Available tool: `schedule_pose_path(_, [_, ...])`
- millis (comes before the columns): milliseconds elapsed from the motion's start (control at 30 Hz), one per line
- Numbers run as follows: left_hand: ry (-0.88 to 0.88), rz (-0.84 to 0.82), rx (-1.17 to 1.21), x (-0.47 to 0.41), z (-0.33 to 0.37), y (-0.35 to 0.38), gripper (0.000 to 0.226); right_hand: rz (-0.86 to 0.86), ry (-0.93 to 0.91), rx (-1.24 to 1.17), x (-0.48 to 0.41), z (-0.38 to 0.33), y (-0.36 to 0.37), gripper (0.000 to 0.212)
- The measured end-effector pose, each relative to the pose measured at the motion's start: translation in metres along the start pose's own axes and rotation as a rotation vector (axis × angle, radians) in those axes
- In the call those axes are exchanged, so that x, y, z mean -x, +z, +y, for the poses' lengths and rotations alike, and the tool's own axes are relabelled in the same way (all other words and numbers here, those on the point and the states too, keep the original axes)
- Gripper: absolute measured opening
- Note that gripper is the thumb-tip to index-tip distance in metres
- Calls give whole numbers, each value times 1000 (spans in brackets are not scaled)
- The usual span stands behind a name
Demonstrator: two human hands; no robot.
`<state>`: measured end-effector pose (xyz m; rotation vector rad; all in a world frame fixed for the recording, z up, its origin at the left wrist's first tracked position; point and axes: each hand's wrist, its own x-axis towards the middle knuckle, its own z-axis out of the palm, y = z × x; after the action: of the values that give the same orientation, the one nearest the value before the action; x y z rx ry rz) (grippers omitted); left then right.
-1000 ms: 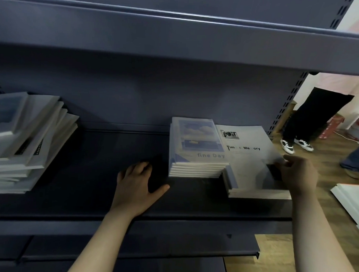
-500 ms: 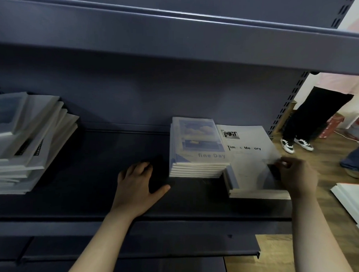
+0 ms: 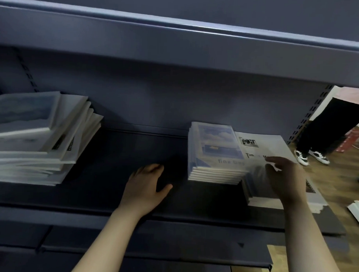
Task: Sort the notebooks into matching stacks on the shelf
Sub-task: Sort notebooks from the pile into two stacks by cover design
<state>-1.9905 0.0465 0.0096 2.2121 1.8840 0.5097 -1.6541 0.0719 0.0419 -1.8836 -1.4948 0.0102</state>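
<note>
Shelf [image 3: 112,174] holds a messy notebook pile [image 3: 32,141] at left, with a blue stack [image 3: 214,153] and a white stack [image 3: 276,145] at right. Left hand [image 3: 144,185] lies released on bare shelf; right hand [image 3: 287,178] covers the white stack, grip unclear.

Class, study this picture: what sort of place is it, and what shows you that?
Probably a shop or stockroom, perhaps for stationery. The signs are dark metal shelving with a slotted upright, a stack of matching fine Day notebooks laid out on it, and another person standing on the wooden floor alongside.
</note>
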Motion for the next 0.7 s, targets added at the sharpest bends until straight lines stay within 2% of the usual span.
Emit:
schedule_pose_path(267, [10,294,-16,17,-42,-72,53,-39,-102,-168,24,-82,31,18])
schedule_pose_path(367, [-10,387,-6,20,-62,-99,49,-47,-161,-167,36,-108,41,15])
schedule_pose_path(500, [-47,505,-35,22,-97,-134,44,-149,-212,-136,50,-134,58,11])
schedule_pose_path(700, [-234,558,-130,25,-160,-176,36,-175,-209,-152,70,-164,70,15])
